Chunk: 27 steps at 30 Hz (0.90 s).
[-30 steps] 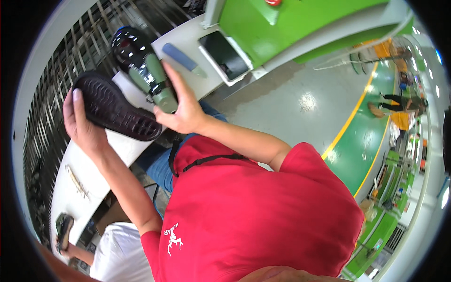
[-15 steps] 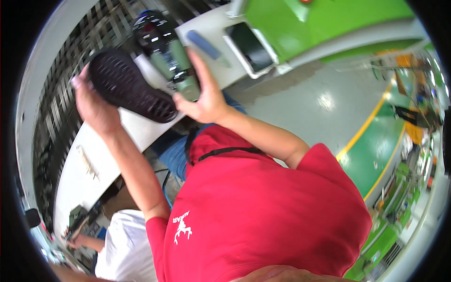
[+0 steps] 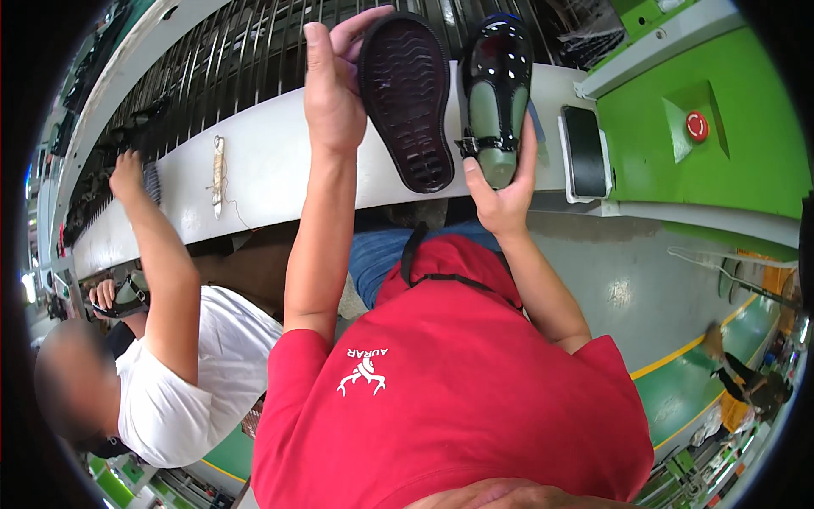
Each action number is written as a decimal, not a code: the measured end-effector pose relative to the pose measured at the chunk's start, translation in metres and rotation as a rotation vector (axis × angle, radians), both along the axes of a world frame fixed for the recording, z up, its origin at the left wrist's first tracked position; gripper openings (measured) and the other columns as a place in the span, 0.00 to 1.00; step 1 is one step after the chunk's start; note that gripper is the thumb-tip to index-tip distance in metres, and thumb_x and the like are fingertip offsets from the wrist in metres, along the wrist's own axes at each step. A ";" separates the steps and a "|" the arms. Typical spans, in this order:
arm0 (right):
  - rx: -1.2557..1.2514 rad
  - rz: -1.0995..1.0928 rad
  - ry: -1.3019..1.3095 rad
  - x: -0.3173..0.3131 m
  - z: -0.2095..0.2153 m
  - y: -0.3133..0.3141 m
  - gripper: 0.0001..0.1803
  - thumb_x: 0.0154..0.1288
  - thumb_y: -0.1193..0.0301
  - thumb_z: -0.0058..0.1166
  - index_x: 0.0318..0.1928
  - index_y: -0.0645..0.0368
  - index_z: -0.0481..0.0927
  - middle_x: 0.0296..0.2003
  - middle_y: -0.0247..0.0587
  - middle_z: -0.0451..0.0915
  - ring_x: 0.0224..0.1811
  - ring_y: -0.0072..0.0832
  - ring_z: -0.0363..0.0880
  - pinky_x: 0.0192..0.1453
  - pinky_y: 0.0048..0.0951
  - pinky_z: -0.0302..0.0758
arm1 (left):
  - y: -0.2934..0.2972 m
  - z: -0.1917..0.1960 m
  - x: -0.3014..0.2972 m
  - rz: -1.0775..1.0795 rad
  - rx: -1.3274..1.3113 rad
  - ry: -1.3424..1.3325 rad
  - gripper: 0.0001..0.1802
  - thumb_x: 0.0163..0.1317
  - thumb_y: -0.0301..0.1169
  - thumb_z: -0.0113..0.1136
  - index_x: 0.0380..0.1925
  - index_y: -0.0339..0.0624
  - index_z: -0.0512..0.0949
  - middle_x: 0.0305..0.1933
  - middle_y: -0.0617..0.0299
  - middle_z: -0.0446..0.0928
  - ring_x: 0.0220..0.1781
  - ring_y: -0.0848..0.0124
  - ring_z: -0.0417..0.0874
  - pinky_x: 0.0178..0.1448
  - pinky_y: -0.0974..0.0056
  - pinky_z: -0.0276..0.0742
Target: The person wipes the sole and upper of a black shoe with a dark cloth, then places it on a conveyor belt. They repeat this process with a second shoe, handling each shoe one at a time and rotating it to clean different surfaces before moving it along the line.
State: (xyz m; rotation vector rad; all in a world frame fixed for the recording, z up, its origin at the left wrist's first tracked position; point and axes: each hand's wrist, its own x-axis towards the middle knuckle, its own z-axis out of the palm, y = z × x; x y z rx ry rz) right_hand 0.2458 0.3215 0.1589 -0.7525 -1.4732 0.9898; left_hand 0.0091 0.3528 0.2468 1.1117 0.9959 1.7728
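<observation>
A dark shoe sole (image 3: 405, 102), its treaded inner or outer face toward me, stands toe away over the white table edge. My left hand (image 3: 333, 97) grips it along its left side, fingers reaching behind it and thumb pointing up. Just right of the sole, a glossy black strapped shoe upper (image 3: 498, 64) sits on a green shoe last (image 3: 498, 165). My right hand (image 3: 509, 199) is closed around the last's heel end, with the thumb on the near left side. Sole and upper are side by side with a narrow gap.
A white table (image 3: 275, 157) runs under my hands, backed by a rack of metal bars (image 3: 246, 59). A phone (image 3: 585, 148) lies at right beside a green machine with a red button (image 3: 697, 126). At left, a co-worker's hand (image 3: 127, 176) reaches toward the rack.
My view has turned, and the sole and shoe upper now stand nearly upright, side by side. Both remain in my hands. The co-worker at left has come further into view.
</observation>
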 end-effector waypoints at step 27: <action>-0.017 0.222 -0.054 0.004 0.008 -0.080 0.55 0.56 0.75 0.65 0.81 0.82 0.52 0.65 0.66 0.72 0.64 0.51 0.80 0.68 0.43 0.78 | -0.063 0.025 0.040 0.176 0.236 0.311 0.38 0.56 0.28 0.87 0.66 0.32 0.79 0.53 0.54 0.89 0.54 0.68 0.92 0.62 0.63 0.89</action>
